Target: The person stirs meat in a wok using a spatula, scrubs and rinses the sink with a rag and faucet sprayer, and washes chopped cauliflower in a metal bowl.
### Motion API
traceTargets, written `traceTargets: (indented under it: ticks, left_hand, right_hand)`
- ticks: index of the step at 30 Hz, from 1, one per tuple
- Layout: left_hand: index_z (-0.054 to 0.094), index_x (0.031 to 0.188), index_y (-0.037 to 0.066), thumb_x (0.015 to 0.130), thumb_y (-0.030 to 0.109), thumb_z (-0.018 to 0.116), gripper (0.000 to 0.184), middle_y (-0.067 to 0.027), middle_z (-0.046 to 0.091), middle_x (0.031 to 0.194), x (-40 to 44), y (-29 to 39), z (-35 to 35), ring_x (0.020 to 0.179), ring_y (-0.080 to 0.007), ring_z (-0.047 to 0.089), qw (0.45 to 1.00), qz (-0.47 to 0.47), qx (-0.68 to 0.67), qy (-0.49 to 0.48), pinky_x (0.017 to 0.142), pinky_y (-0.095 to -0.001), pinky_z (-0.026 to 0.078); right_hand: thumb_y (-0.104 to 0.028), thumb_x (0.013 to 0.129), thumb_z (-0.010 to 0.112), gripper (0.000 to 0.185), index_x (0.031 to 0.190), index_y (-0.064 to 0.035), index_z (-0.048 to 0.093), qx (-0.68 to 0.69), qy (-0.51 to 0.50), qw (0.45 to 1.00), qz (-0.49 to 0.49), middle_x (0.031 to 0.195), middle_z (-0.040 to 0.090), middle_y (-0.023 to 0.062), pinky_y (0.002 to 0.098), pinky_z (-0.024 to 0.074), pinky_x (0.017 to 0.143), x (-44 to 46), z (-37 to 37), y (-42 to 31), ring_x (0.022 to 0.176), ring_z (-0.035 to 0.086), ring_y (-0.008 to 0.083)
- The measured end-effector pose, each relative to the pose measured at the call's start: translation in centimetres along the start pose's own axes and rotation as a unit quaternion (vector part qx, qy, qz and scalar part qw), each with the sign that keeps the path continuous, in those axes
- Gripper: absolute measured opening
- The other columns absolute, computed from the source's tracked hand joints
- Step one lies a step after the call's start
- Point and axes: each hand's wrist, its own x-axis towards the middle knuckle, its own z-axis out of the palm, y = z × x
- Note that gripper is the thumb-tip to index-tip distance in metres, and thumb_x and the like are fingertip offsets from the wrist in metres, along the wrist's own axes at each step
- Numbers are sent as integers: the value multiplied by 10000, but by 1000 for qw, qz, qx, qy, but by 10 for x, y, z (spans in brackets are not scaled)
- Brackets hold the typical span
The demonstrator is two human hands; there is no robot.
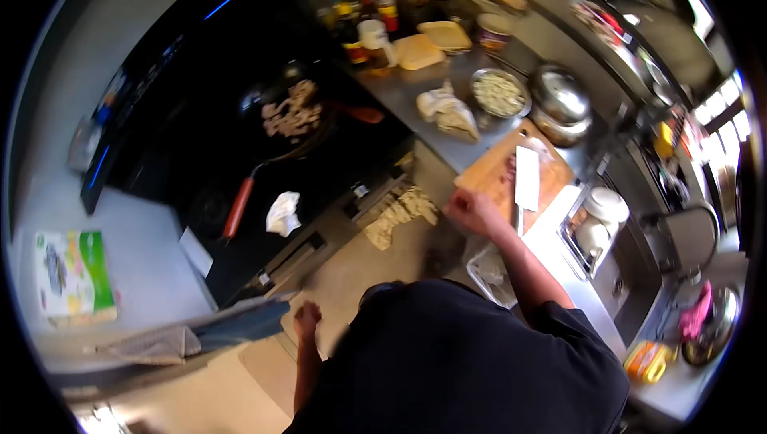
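My left hand (306,318) hangs low over the floor, away from the counters, its fingers curled in with nothing visible in them. Beside the near left corner of the wooden cutting board (554,182) is my right hand (473,212), also closed; I see nothing in it, and cannot tell whether it touches the board. A cleaver (526,178) lies on the board beside small dark red pieces (509,167). On the black stove, a dark pan holds pale meat pieces (292,114). A red-handled utensil (240,206) rests by the pan, with a crumpled white cloth or paper (283,214) nearby.
Behind the board stand a bowl of chopped pale pieces (498,93), a lidded metal pot (562,94) and a crumpled cloth (447,111). Several bottles crowd the back counter. The sink (623,274) is at right. A towel (402,214) hangs at the counter front.
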Motion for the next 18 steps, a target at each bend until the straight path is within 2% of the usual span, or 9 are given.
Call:
traceTargets:
  ticks: [1, 3, 4, 6, 8, 11, 13, 14, 18]
  left_hand:
    - [686, 892, 27, 1080, 379, 538, 425, -20, 641, 752, -23, 68, 36, 648, -109, 597, 991, 18, -40, 128, 598, -254, 499]
    - [688, 1023, 13, 1081, 391, 546, 408, -45, 680, 837, -27, 126, 33, 707, -115, 611, 979, 94, -43, 173, 657, -266, 521]
    - [687, 1078, 6, 1078, 404, 549, 422, -57, 697, 888, -26, 157, 31, 748, -121, 626, 975, 123, -61, 174, 696, -273, 534]
    - [679, 1178, -4, 1076, 433, 547, 468, -88, 715, 1004, -24, 221, 49, 877, -127, 644, 940, 150, -118, 284, 792, -285, 532]
    - [649, 1259, -16, 1070, 410, 569, 473, -131, 697, 1151, -14, 258, 41, 1029, -162, 652, 924, 207, -99, 305, 879, -312, 526]
    - [627, 1278, -33, 1040, 354, 631, 455, -186, 670, 1230, -3, 316, 56, 1103, -264, 664, 861, 320, 83, 386, 933, -363, 524]
    - [614, 1288, -34, 986, 309, 705, 466, -230, 638, 1266, 10, 343, 50, 1145, -376, 646, 802, 385, 276, 365, 979, -408, 513]
    - [615, 1280, -29, 938, 296, 750, 491, -248, 630, 1251, 16, 356, 55, 1142, -429, 623, 793, 405, 289, 350, 992, -425, 506]
    - [612, 1329, 17, 848, 345, 814, 616, -191, 694, 1156, 48, 377, 55, 1077, -364, 678, 773, 345, 460, 268, 903, -434, 542]
  right_hand:
    - [-236, 915, 733, 202, 992, -54, 687, 28, 33, 999, -28, 856, 720, 156, 386, 544, 699, 19, 1, -24, 778, 702, 288]
    - [-253, 936, 759, 352, 1182, -35, 631, 112, 93, 985, -93, 894, 701, 115, 341, 527, 701, 60, 9, -57, 783, 662, 211]
    - [-270, 930, 771, 398, 1220, -42, 620, 131, 110, 979, -112, 975, 692, 116, 334, 526, 721, 80, 12, -69, 789, 661, 248]
    - [-288, 918, 779, 432, 1242, -56, 614, 20, 168, 967, -189, 1033, 686, 130, 366, 538, 736, 105, 8, -124, 807, 674, 291]
    - [-305, 905, 784, 470, 1270, -70, 604, -87, 196, 946, -242, 1085, 678, 147, 404, 550, 749, 137, 19, -157, 837, 685, 336]
    - [-322, 888, 780, 526, 1316, -89, 584, -240, 151, 929, -237, 1139, 667, 171, 464, 560, 767, 184, 43, -179, 895, 695, 387]
    - [-327, 885, 770, 547, 1341, -100, 570, -338, 82, 922, -171, 1155, 664, 180, 494, 563, 781, 204, 60, -183, 928, 701, 396]
    - [-288, 908, 740, 464, 1321, -125, 603, -371, 69, 913, -155, 1107, 683, 173, 485, 569, 792, 208, 67, -187, 944, 710, 375]
    - [-246, 912, 723, 366, 1268, -170, 687, -472, 7, 863, -180, 995, 725, 153, 475, 565, 831, 199, 40, -250, 961, 709, 352]
